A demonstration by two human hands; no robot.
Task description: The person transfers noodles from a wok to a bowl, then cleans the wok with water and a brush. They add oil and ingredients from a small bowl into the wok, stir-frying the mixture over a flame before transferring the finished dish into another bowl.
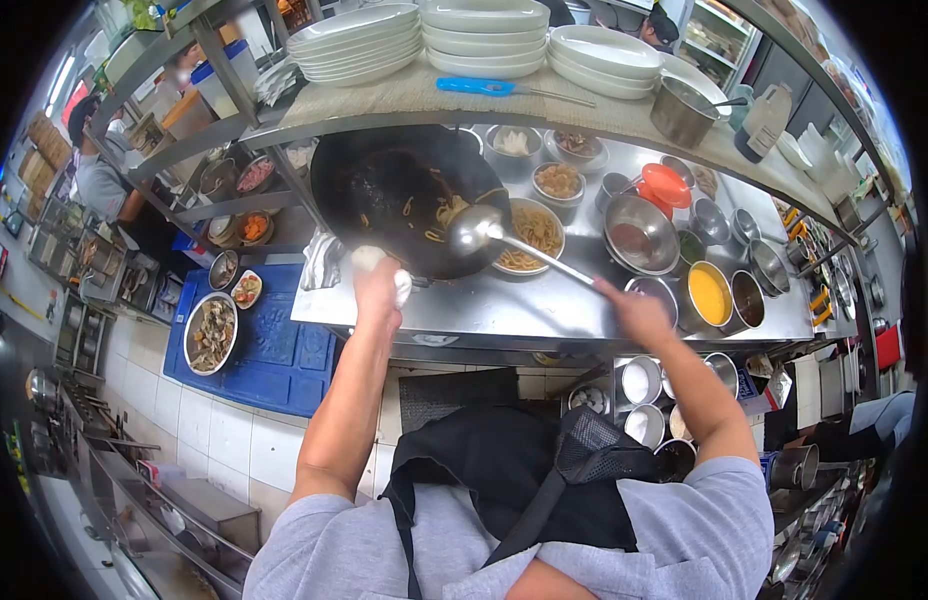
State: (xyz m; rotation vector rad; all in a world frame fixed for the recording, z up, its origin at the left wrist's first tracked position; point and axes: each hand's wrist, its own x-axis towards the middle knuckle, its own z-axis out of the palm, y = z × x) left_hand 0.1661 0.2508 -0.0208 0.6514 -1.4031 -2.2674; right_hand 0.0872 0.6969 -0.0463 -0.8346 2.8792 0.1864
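My left hand [377,290] is closed on a folded white cloth [403,289] at the near edge of a large black wok [359,195]. The wok tilts to the right, with a few noodle strands stuck inside it. My right hand [639,312] grips the long handle of a steel ladle [476,232]. The ladle's bowl is at the wok's right edge, beside some noodles. Just right of it, a round bowl [558,262] filled with brown noodles stands on the steel counter [464,312]. A striped cloth [322,262] lies left of my left hand.
Steel bowls, a container of yellow liquid [709,295] and red-orange dishes [666,186] crowd the counter's right side. Overhead, a shelf [404,100] carries stacked white plates [484,40]. At lower left, a blue surface [274,330] bears a food bowl [212,334]. Other people stand farther off.
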